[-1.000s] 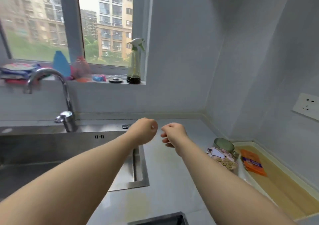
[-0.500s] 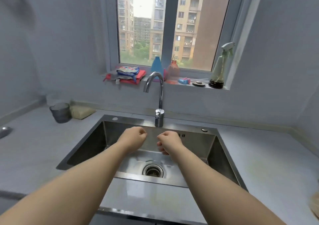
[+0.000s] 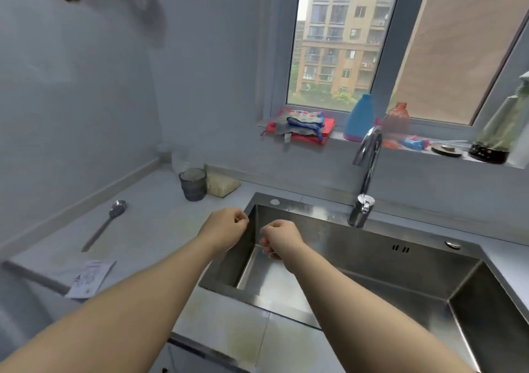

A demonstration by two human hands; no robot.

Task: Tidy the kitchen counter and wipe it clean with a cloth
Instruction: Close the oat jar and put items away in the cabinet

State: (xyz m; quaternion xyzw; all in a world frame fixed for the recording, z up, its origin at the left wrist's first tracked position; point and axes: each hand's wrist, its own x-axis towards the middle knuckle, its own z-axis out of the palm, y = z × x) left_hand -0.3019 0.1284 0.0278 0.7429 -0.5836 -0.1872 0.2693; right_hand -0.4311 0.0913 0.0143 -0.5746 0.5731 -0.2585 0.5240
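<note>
My left hand [image 3: 226, 227] loosely fisted, empty, right hand [image 3: 282, 236] at its 3 o'clock, curled, empty, over stainless steel sink [image 3: 372, 261] left rim.

Both bare forearms stretch forward side by side. The left hand [image 3: 226, 229] is curled into a loose fist, empty. The right hand [image 3: 282, 236], just beside it, is curled likewise, knuckles up.

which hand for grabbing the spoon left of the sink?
Left. The left hand hangs over the sink's left rim, nearer the spoon; the right hand would have to cross over.
</note>
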